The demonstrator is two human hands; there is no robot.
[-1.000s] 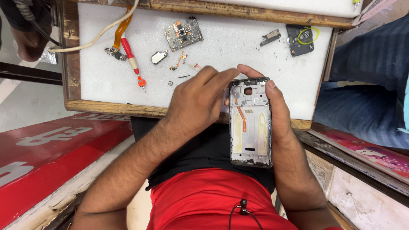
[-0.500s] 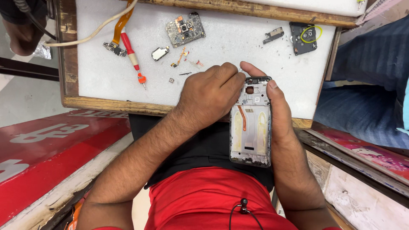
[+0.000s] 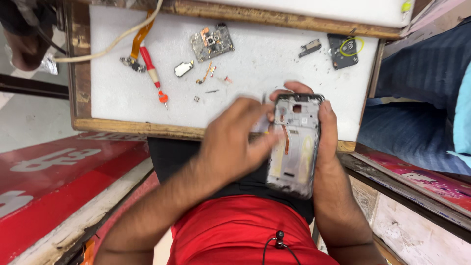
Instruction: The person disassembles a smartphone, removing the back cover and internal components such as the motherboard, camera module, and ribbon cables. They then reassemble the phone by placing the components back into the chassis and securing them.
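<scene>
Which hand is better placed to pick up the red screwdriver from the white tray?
Probably the left. The left hand grips nothing I can make out and lies nearer the red screwdriver on the white tray. The right hand is occupied holding the opened phone frame.

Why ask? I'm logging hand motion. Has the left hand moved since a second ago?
Yes. The left hand has slid down the phone frame toward the body, mostly past the tray's wooden front edge.
</scene>
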